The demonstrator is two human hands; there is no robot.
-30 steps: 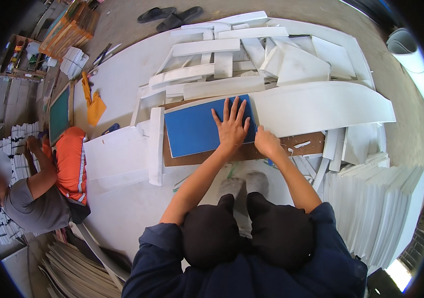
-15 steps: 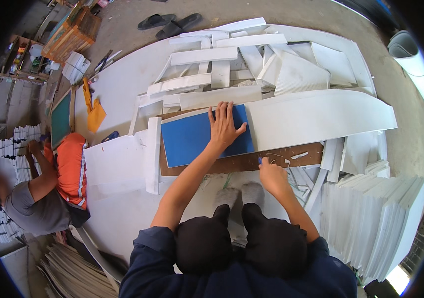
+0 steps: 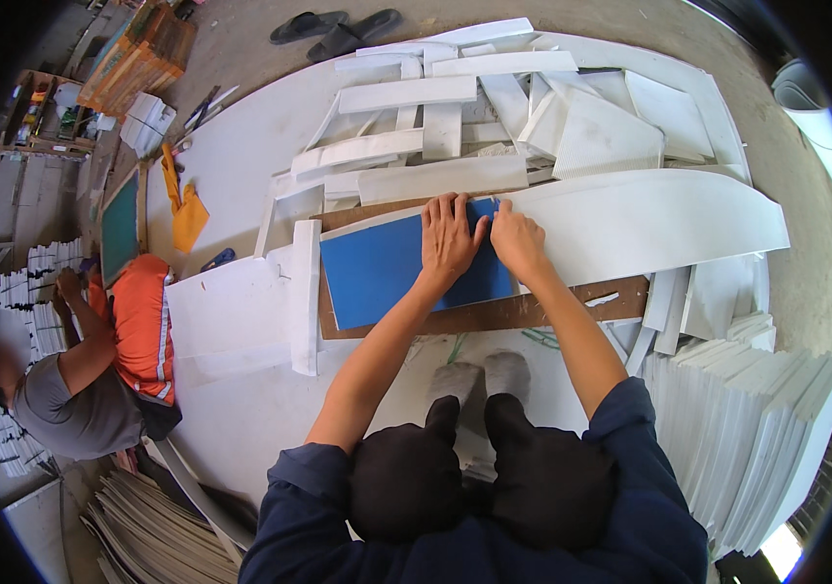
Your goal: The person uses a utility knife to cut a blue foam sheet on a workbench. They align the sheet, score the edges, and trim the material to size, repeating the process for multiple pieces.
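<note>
A flat blue rectangular panel [image 3: 377, 277] lies over a long white sheet [image 3: 649, 219], both resting on a brown board [image 3: 572, 300]. My left hand [image 3: 448, 241] presses flat on the blue panel near its right end, fingers spread and nothing held. Close beside it, my right hand [image 3: 518, 238] is closed at the panel's far right corner, where the white sheet carries on to the right. In its fingers is a small blue tool [image 3: 496, 205], mostly hidden by the hand.
White offcuts [image 3: 406, 94] lie heaped beyond the board. Stacked white sheets [image 3: 737, 428] stand at right. A white strip [image 3: 306, 292] lies left of the panel. A person in grey [image 3: 75, 389] sits at far left near an orange-red bundle [image 3: 141, 321]. Black sandals [image 3: 352, 34] lie far off.
My right hand, with the small blue tool, has moved from the brown board's near edge up to the panel's far right corner. My left hand stays pressed on the panel.
</note>
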